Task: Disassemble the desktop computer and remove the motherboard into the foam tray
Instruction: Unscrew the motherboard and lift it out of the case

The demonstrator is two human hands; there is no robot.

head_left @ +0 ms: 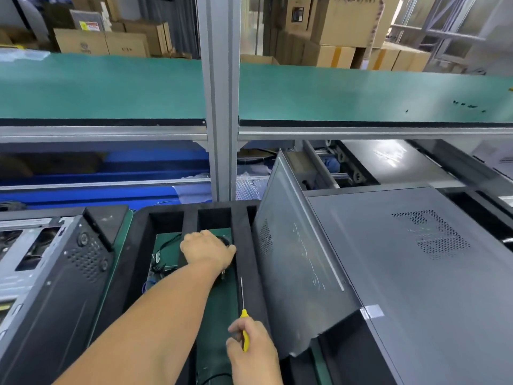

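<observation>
right hand (pixel 254 354) at bottom centre, fingers wrapped round a yellow-handled screwdriver (pixel 243 315), shaft pointing up along the right wall of the foam tray (pixel 244 245). left hand (pixel 206 250) is further in, arm reaching across from lower left, palm down on top of the motherboard (pixel 213 309) in the tray, fingers curled over a dark round part on the board; can't tell how firm the grip is. green board lies flat in the tray's big compartment, mostly hidden under the forearm, thin black cables at its left edge. tray's two small far compartments sit just beyond the left hand.

edges: loose grey side panel (pixel 294 273) leans tilted against the tray's right wall, lower corner close to the right hand. closed computer case (pixel 416 273) lies flat to the right of it, touching. open chassis (pixel 50 273) just beside the tray on the left. vertical aluminium post (pixel 220 107) stands straight behind the tray, green shelf (pixel 111 87) overhead. open room only toward the camera.
</observation>
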